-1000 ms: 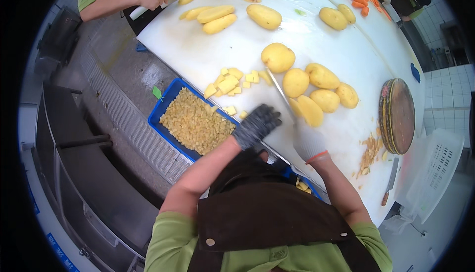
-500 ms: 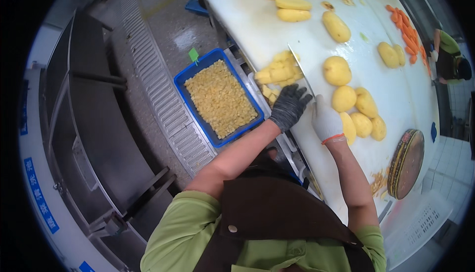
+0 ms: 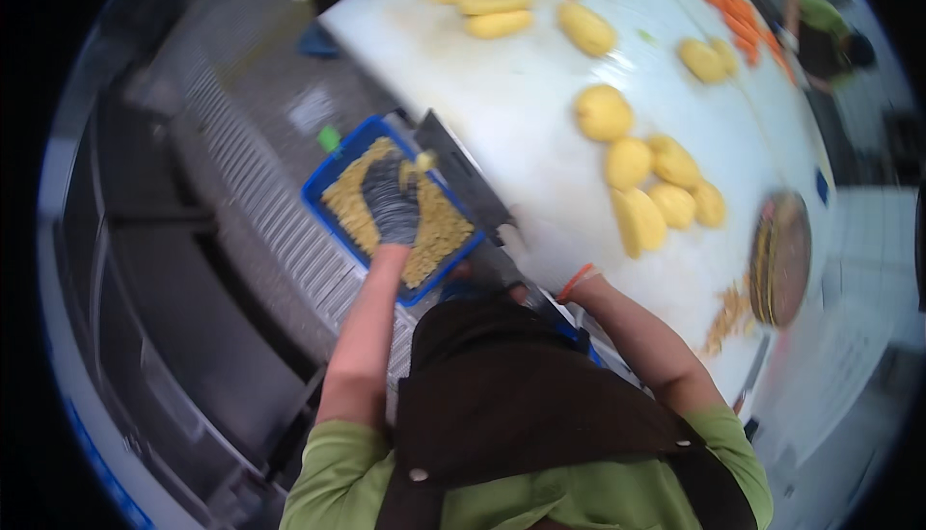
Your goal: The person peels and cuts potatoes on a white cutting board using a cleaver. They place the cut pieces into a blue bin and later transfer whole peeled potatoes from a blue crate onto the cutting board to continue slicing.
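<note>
My left hand [image 3: 391,197], in a dark grey glove, is over the blue tub [image 3: 374,125] of diced potato [image 3: 439,229]. Motion blurs its fingers; some yellow pieces show beside them. In a white glove with an orange cuff, my right hand [image 3: 542,248] grips a broad kitchen knife [image 3: 463,171] at the table edge. The blade lies along that edge, beside the tub. To the right of the knife, several whole peeled potatoes [image 3: 673,204] sit grouped on the white tabletop [image 3: 521,115], with a cut half [image 3: 639,223] nearest me.
Long peeled potatoes [image 3: 497,11] and orange carrots [image 3: 735,11] lie toward the far side. A round board [image 3: 781,258] rests at the right, near peel scraps [image 3: 728,318] and another knife [image 3: 754,368]. A co-worker [image 3: 825,38] stands beyond the table. A floor grate [image 3: 256,178] runs left.
The cut potato pile has left the tabletop. My left hand has moved from the table to the tub, and my right hand has brought the knife to the table edge.
</note>
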A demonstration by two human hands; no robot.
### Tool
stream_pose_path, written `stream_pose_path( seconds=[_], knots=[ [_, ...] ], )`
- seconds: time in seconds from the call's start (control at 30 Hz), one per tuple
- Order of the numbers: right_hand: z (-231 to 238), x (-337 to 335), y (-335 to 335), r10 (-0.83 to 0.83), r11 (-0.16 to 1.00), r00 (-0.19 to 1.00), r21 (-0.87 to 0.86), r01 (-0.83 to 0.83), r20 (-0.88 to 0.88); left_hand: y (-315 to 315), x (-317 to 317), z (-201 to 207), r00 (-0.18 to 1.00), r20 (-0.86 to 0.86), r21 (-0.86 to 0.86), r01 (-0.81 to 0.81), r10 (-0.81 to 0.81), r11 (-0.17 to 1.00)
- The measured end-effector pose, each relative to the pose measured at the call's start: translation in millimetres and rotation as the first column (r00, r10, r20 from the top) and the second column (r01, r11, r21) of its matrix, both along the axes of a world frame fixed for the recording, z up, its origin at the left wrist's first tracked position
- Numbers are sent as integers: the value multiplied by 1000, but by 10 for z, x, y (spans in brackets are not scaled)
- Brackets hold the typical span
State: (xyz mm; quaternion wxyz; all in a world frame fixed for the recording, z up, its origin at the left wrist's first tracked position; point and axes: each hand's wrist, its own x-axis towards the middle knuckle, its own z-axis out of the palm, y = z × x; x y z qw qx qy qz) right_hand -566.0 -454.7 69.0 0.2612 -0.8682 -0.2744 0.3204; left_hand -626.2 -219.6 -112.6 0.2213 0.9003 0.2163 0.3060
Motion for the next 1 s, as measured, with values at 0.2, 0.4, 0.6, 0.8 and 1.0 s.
stream_pose_path(
  seconds=[0.2,0.4,0.6,0.8,1.0],
  knots=[
    [115,-16,-550,-231,944,894,134,301,-385,-726,519,758,933,309,-39,207,-186,977],
    [190,-111,-698,-251,917,846,164,363,-470,-697,627,644,968,207,107,125,-145,986],
    [63,-199,-1324,-393,778,785,282,561,-479,-707,618,140,983,182,37,14,-21,999],
    [179,-80,-2199,-694,464,516,236,854,-502,-1678,916,639,862,36,233,484,-505,843],
    [73,-147,-2649,-732,551,578,185,813,-360,-2483,1124,802,468,-346,238,882,-813,406]
  ],
)
